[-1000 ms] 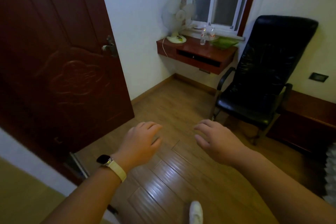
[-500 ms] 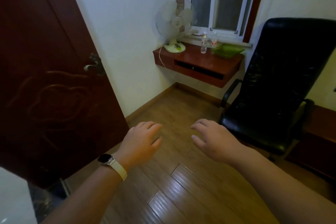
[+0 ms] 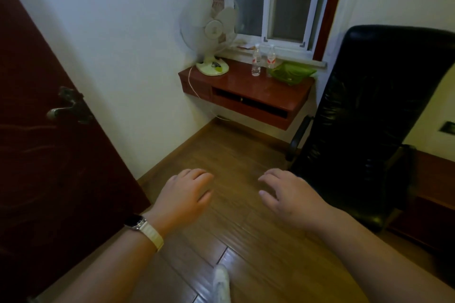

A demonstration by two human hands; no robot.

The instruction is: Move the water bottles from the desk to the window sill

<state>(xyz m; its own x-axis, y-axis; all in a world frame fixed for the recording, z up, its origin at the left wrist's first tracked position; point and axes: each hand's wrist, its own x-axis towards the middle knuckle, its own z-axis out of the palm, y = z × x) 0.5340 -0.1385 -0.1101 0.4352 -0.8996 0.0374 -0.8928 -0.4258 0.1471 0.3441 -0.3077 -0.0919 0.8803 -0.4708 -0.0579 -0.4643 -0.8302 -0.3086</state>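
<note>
No writing can be read. The left water bottle [image 3: 256, 63] and the right water bottle [image 3: 270, 59] on the desk [image 3: 246, 87] carry red-and-white labels, their print too small to make out.

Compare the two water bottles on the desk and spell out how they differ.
The left bottle stands in the open on the desk, nearer the fan. The right bottle stands right beside the green plastic item. The left bottle's base shows fully, while the right bottle's base seems partly hidden by that item. Both are upright and clear with red-and-white labels, and neither is on the window sill yet.
</note>
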